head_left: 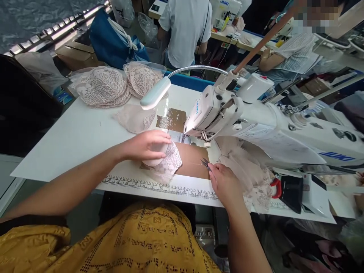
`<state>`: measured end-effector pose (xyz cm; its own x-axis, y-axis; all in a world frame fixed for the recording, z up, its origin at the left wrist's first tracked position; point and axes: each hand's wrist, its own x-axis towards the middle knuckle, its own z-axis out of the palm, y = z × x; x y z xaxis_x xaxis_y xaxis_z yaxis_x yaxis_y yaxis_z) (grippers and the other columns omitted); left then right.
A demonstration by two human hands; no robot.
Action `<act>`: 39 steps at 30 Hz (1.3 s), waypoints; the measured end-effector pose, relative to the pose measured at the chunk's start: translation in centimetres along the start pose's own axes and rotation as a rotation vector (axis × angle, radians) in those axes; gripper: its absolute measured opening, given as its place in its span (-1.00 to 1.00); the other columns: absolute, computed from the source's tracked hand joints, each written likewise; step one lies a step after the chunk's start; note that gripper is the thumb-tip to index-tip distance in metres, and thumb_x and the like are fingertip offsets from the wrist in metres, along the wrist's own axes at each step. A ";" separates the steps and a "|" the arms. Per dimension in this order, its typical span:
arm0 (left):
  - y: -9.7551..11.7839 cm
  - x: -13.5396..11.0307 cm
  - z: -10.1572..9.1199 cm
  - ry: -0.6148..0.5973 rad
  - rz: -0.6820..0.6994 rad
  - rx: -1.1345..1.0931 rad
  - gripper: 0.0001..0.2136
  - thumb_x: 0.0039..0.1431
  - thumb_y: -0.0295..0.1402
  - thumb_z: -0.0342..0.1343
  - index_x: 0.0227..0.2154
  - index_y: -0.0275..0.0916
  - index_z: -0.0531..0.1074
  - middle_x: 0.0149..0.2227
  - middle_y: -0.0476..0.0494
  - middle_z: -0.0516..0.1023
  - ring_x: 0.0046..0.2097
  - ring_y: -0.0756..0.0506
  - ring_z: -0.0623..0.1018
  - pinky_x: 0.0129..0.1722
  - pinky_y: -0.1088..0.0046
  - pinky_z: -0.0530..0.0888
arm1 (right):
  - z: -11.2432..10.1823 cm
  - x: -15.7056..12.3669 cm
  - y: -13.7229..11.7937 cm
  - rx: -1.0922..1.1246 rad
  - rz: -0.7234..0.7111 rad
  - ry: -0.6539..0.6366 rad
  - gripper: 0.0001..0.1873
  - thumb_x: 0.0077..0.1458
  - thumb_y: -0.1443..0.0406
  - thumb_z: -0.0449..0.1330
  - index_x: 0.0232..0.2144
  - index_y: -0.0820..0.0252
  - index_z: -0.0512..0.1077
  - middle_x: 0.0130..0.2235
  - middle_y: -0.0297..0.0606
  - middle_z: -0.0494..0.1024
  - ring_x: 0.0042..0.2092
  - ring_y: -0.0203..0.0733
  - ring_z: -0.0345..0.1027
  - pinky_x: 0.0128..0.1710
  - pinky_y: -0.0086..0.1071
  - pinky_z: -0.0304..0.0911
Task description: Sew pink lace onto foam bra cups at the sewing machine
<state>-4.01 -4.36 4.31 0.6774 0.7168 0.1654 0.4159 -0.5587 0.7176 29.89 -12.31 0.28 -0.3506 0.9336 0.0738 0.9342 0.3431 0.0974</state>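
Note:
My left hand grips a pale lace bra cup, its fingers and thumb curved over the padded side. Part of the cup is hidden under that hand, and its lace edge spreads over the table near the printed ruler strip. To the right, my right hand holds small thread snips, blades pointing up and left over a brown plate. Just beyond both hands stands the needle area of a white sewing machine.
Stacked lace cups lie at the back left, with a loose sheer piece nearer. A lamp arches over the table. Beige mesh and lace lie right, beside red-handled scissors. Two people sit beyond at other machines.

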 end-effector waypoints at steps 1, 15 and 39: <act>-0.4 0.5 -0.4 0.041 -0.059 0.024 -0.58 0.15 -0.24 0.18 0.06 -0.24 0.45 0.19 -0.28 0.39 0.21 -0.22 0.38 0.18 0.13 0.36 | 0.1 0.1 0.0 -0.006 -0.014 0.007 -0.66 0.25 0.37 -0.01 -0.02 0.25 0.46 -0.19 -0.07 0.55 -0.19 -0.04 0.39 -0.21 -0.27 0.28; -3.7 2.5 -0.3 -0.003 -0.329 -0.139 -0.51 0.02 -0.28 0.19 0.07 -0.23 0.44 0.13 -0.18 0.49 0.12 -0.20 0.49 0.13 0.23 0.41 | 0.8 0.9 0.4 0.011 0.067 0.008 -0.56 0.10 0.50 -0.02 0.01 0.34 0.42 -0.10 -0.01 0.57 -0.10 0.01 0.44 -0.15 -0.21 0.35; -2.3 2.0 0.4 -0.094 -0.147 -0.262 -0.63 0.07 -0.32 0.15 -0.03 -0.26 0.48 -0.41 0.02 0.40 -0.39 0.02 0.37 -0.43 0.55 0.30 | -1.1 9.5 -8.4 1.077 0.107 -0.050 -0.80 0.12 0.19 0.17 -0.44 0.19 0.44 -0.49 -0.38 0.42 -0.44 -0.28 0.22 -0.42 -0.40 0.13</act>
<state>-3.42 -1.82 2.70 0.6800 0.7332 -0.0078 0.3511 -0.3164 0.8813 18.63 -6.49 1.28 -0.2835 0.9589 -0.0133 0.5350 0.1467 -0.8320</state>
